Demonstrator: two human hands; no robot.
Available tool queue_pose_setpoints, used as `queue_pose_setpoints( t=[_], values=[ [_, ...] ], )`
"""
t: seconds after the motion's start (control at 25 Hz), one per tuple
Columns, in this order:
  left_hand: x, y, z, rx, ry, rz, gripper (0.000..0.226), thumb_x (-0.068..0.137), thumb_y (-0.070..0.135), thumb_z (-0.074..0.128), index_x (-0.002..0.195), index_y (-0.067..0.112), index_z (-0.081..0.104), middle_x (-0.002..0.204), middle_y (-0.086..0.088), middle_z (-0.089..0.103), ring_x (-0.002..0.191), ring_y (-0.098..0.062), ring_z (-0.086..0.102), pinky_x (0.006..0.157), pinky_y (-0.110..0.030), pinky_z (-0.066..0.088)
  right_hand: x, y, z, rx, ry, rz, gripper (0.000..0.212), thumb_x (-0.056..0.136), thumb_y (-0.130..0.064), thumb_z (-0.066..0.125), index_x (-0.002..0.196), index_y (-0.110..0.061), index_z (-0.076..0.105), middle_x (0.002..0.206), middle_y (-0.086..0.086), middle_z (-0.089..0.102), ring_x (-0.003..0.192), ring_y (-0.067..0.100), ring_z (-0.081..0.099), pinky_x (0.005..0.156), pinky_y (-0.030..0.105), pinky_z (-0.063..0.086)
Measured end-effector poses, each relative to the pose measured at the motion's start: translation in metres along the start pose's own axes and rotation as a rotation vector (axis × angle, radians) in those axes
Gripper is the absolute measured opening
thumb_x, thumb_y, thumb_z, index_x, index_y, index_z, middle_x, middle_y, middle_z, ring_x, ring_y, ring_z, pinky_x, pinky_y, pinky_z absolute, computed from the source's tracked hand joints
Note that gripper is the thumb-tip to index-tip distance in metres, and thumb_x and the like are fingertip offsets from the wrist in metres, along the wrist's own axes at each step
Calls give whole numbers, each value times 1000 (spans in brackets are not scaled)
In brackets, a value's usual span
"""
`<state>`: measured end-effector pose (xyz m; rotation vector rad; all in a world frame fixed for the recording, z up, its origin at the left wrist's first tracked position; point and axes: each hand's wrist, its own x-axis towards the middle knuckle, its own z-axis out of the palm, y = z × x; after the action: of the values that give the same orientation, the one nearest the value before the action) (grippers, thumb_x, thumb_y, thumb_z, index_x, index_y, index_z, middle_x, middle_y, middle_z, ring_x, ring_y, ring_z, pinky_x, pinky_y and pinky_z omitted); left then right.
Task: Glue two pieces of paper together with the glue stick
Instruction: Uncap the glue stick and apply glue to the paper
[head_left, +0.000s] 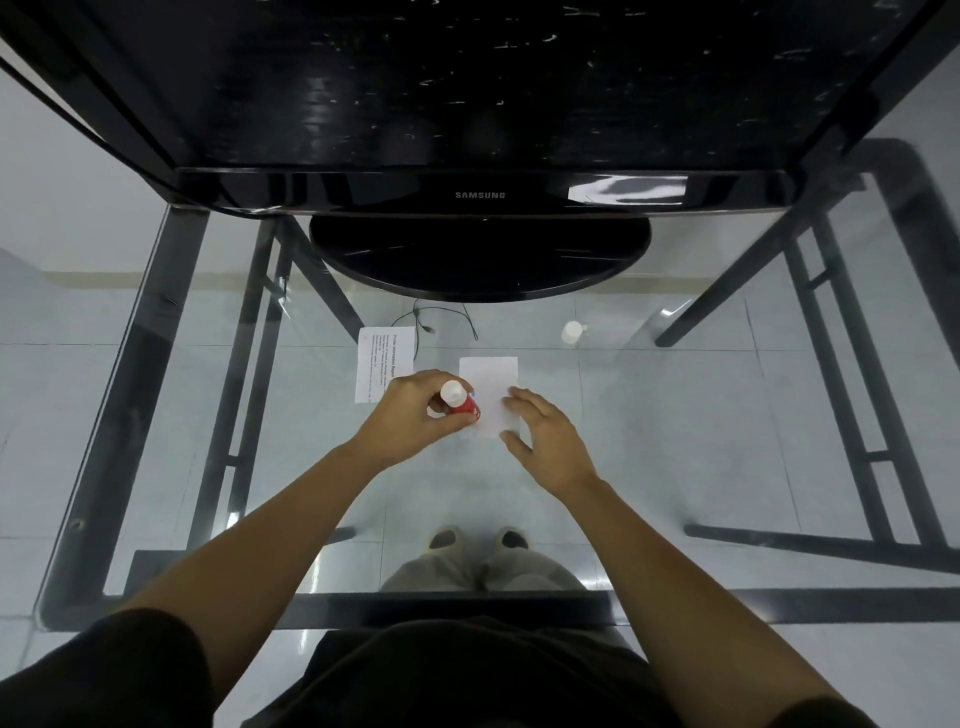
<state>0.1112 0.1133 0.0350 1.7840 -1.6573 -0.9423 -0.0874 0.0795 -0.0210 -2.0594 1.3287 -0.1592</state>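
The desk (675, 415) is clear, glossy glass on a dark matt metal frame (150, 374), bearing matt white paper sheets (491, 376) and a glossy black plastic monitor (478, 192).

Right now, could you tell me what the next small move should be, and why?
Probably draw the glue stick across the blank paper. The left hand already holds it tilted at that sheet's left edge, its cap lies off to the right, and the right hand pins the sheet flat. The printed paper waits apart on the glass table.
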Motion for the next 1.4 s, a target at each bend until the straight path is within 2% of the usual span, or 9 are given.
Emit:
queue_pose_setpoints(
  t=[0.16, 0.36, 0.52, 0.72, 0.8, 0.92, 1.08, 1.24, 1.4],
  values=[
    [1, -2, 2, 81, -172, 99, 23, 78, 29, 72, 97, 19, 64, 98, -1, 70, 75, -7, 61, 70, -7, 44, -1, -1, 2, 31, 4, 25, 50, 90, -28, 58, 136, -18, 42, 146, 0, 40, 132, 19, 39, 110, 31, 28],
    [5, -5, -4, 138, -57, 84, 18, 80, 29, 69, 93, 18, 61, 83, 5, 67, 69, -8, 61, 62, -5, 42, 0, -2, 3, 29, -10, 33, 50, 90, -27, 58, 136, -20, 41, 147, -1, 39, 132, 19, 38, 109, 30, 29],
    [1, -4, 2, 111, -178, 78, 20, 78, 29, 71, 94, 19, 63, 91, 1, 70, 75, -12, 64, 71, -17, 51, 0, -3, 3, 43, -6, 40, 50, 89, -27, 59, 135, -20, 42, 146, -1, 40, 132, 19, 39, 109, 31, 30],
    [4, -5, -3, 172, -47, 51, 20, 81, 30, 67, 96, 18, 61, 86, 1, 68, 72, -12, 62, 64, -9, 41, 1, -3, 3, 31, -18, 43, 50, 90, -27, 58, 136, -21, 40, 148, -1, 37, 132, 19, 38, 109, 31, 30],
    [0, -3, 1, 157, -66, 65, 19, 80, 30, 68, 95, 19, 62, 86, 3, 68, 71, -10, 61, 65, -8, 41, 1, -4, 2, 36, -20, 48, 51, 90, -28, 58, 136, -21, 40, 148, -1, 37, 133, 19, 37, 109, 31, 30],
    [-3, -6, 2, 145, -131, 79, 21, 79, 29, 70, 96, 18, 62, 92, -1, 70, 74, -13, 63, 69, -10, 44, 1, -4, 2, 29, -24, 50, 51, 90, -29, 58, 137, -20, 39, 148, -1, 37, 133, 19, 37, 110, 31, 30],
    [-1, -8, -3, 181, -22, 87, 20, 81, 29, 67, 95, 16, 62, 90, -3, 70, 72, -15, 63, 66, -16, 48, 0, -3, 2, 34, -18, 43, 50, 90, -27, 57, 136, -20, 39, 148, -2, 37, 132, 18, 37, 109, 30, 30],
    [-3, -4, 4, 155, -151, 117, 22, 80, 30, 69, 97, 18, 62, 94, -1, 70, 71, -6, 58, 66, -3, 38, 0, -4, 4, 44, -16, 54, 51, 89, -29, 58, 136, -20, 40, 147, 0, 38, 132, 19, 39, 109, 31, 31],
    [4, -5, -2, 199, -33, 79, 21, 83, 28, 66, 97, 14, 61, 92, -5, 70, 75, -16, 63, 69, -21, 50, 0, -4, 6, 37, -19, 50, 50, 90, -29, 57, 137, -22, 39, 148, -2, 37, 133, 17, 36, 108, 29, 30]
  ],
)
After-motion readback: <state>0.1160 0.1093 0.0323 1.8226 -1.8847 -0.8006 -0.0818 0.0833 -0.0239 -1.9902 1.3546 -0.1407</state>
